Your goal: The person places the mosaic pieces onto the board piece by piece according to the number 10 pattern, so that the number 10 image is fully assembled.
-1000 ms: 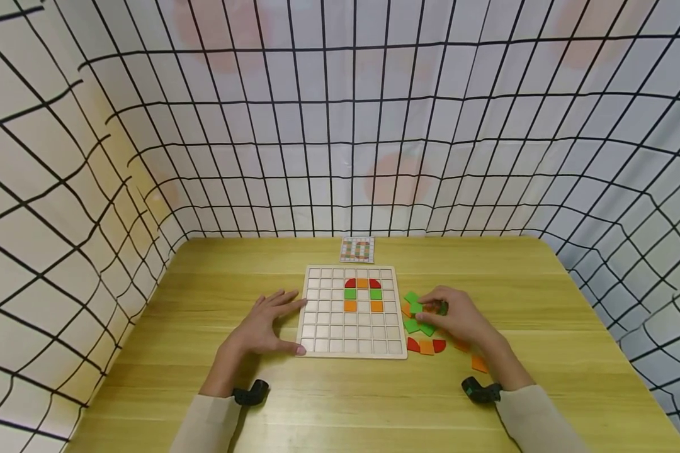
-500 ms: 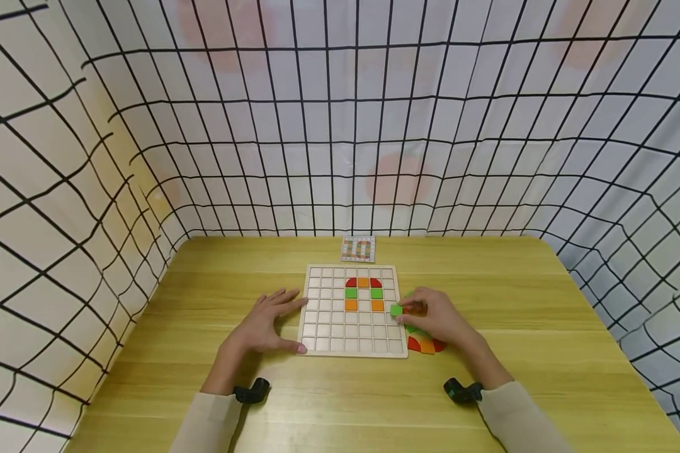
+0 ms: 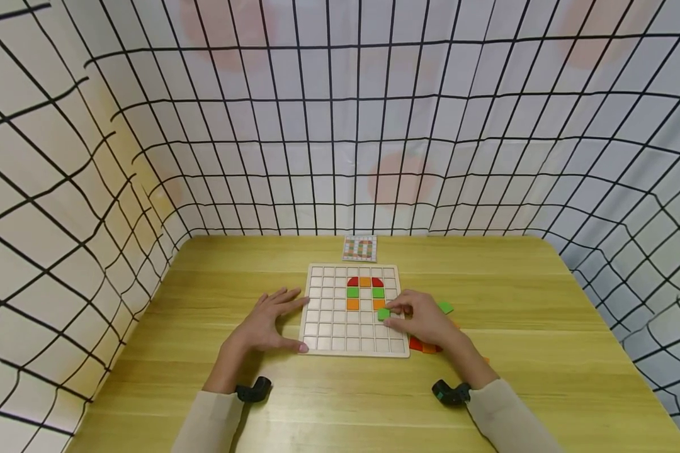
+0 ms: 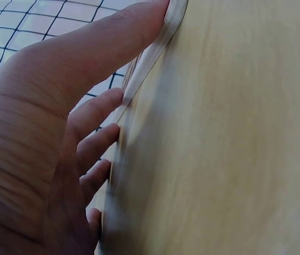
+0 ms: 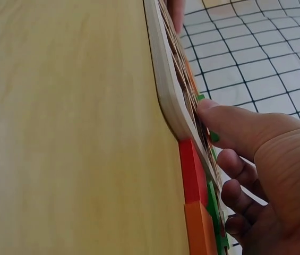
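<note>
A pale gridded board (image 3: 323, 330) lies on the table, with red, orange and green pieces in an arch in its upper middle. Against the board's left edge rests my left hand (image 3: 265, 323), thumb at the lower corner and fingers spread; the left wrist view shows the thumb on the board's rim (image 4: 152, 58). My right hand (image 3: 424, 319) pinches a green square (image 3: 383, 314) between thumb and fingers, over the board just below the right orange square (image 3: 379, 304). In the right wrist view, the thumb of my right hand (image 5: 245, 154) partly covers that green piece (image 5: 214, 136).
Loose pieces lie right of the board, partly under my right hand, among them a green one (image 3: 445, 307) and a red one (image 3: 415, 343). A small patterned card (image 3: 359, 248) lies behind the board. A grid-patterned cloth (image 3: 340, 126) stands around the table.
My right hand has moved left from the loose pieces to over the board, carrying the green square. My left hand has stayed at the board's left edge.
</note>
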Action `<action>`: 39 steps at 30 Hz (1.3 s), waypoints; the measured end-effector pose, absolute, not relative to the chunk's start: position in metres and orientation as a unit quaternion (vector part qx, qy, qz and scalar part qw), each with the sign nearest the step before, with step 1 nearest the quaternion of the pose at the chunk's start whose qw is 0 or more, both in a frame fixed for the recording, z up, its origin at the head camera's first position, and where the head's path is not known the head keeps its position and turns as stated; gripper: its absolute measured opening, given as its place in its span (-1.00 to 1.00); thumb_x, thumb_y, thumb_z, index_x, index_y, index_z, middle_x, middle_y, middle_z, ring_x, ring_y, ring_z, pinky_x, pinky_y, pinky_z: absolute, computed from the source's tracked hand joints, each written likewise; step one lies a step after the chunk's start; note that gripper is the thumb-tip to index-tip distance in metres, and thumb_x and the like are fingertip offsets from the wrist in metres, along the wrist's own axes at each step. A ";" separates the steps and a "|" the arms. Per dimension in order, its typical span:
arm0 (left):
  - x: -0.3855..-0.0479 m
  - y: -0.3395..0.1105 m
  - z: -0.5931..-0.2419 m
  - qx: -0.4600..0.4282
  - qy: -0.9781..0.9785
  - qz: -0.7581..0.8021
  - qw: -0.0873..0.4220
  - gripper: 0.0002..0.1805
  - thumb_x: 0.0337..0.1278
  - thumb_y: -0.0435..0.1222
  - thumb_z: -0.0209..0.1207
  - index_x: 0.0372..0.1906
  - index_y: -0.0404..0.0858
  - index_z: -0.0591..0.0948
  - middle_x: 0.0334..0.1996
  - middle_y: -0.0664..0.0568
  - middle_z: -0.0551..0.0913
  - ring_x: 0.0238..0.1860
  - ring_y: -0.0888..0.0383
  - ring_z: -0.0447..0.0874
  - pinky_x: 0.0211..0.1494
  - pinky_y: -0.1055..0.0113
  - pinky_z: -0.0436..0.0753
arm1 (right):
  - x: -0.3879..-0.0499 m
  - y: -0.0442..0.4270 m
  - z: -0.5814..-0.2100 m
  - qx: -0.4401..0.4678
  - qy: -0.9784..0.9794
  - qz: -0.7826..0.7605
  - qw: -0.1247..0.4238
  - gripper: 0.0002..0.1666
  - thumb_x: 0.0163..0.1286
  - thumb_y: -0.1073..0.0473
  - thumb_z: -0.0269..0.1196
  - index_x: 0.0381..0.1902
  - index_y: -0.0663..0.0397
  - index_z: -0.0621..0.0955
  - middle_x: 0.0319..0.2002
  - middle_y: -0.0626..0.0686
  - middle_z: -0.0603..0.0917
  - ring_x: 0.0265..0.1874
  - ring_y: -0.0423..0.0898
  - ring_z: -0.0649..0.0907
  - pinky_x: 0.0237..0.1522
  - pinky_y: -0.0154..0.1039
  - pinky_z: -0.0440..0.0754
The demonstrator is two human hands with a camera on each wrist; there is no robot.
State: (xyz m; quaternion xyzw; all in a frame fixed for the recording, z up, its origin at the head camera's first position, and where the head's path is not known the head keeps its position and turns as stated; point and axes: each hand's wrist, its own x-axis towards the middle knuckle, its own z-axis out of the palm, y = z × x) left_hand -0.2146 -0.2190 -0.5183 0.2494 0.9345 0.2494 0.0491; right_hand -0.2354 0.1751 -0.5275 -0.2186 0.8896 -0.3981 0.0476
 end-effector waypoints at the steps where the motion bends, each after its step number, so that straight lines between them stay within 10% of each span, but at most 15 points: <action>1: -0.215 -0.219 -0.518 0.249 0.934 0.250 0.050 0.13 -0.28 0.34 0.50 0.54 0.10 0.40 0.62 -0.03 0.22 0.65 -0.24 0.02 0.60 -0.41 -0.08 | -0.235 0.175 -0.527 -0.219 0.889 -0.400 0.047 -0.63 0.24 -0.02 0.54 -0.03 -0.06 0.80 -0.31 -0.10 0.62 -0.32 -0.12 0.50 -0.32 -0.34 0.48; 39: -0.214 -0.218 -0.514 0.249 0.934 0.249 0.053 0.13 -0.27 0.32 0.51 0.54 0.07 0.40 0.62 -0.07 0.22 0.64 -0.26 0.03 0.60 -0.42 -0.08 | -0.236 0.212 -0.520 -0.182 0.906 -0.382 0.001 -0.63 0.26 0.01 0.52 -0.01 -0.02 0.79 -0.26 -0.09 0.67 -0.30 -0.09 0.53 -0.28 -0.31 0.48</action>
